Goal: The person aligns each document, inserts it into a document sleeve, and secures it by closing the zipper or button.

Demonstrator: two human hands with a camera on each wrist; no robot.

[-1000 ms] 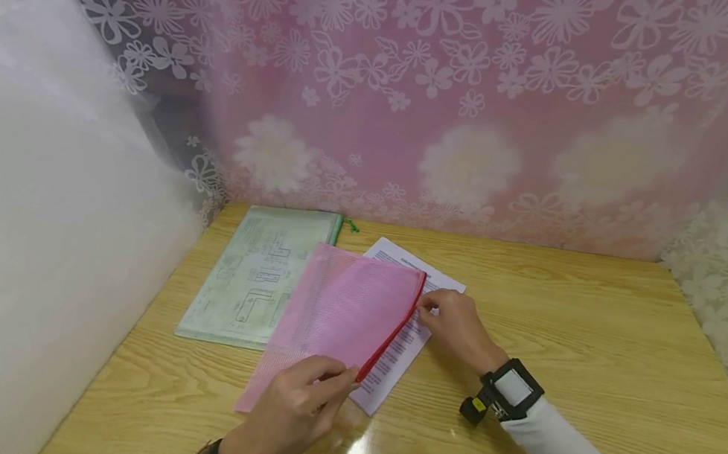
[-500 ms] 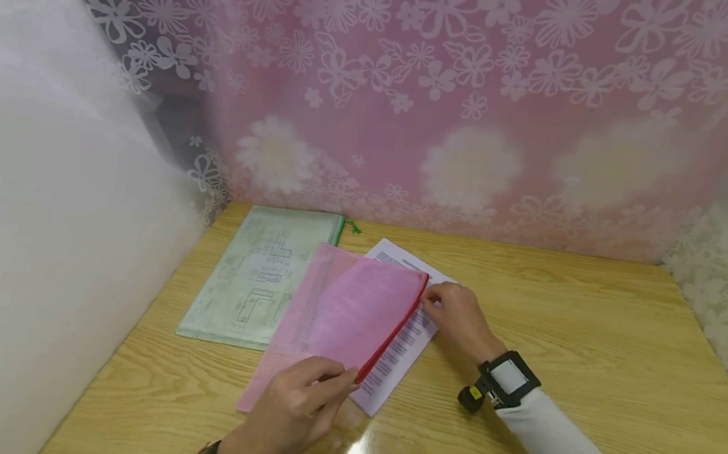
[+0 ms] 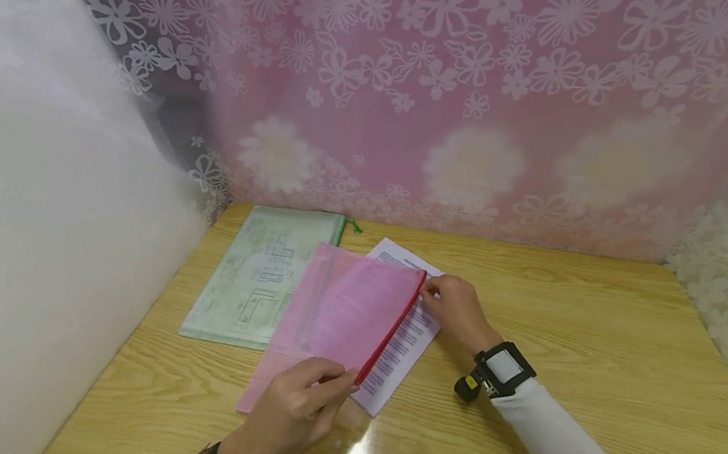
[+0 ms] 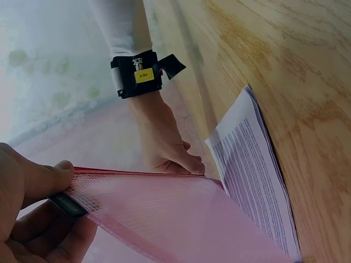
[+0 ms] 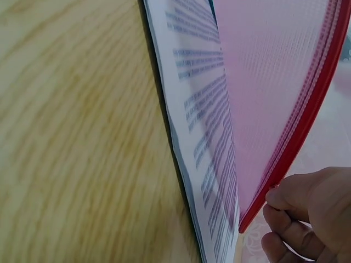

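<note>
A translucent pink mesh zipper pouch with a red zipper edge is raised at its right side over a stack of printed paper. My left hand pinches the pouch's near corner, thumb on top; a small dark tag shows there in the left wrist view. Near the far end of the zipper, my right hand pinches at the red edge between thumb and finger. The right wrist view has these fingertips at the zipper; the slider itself is too small to make out.
A pale green zipper folder with drawings inside lies flat at the left, partly under the pink pouch, its green pull cord at the back. The wooden table ends at a pink flowered curtain.
My right hand has shifted slightly away from me along the red zipper toward its far end. The left hand has kept its grip on the near corner without moving.
</note>
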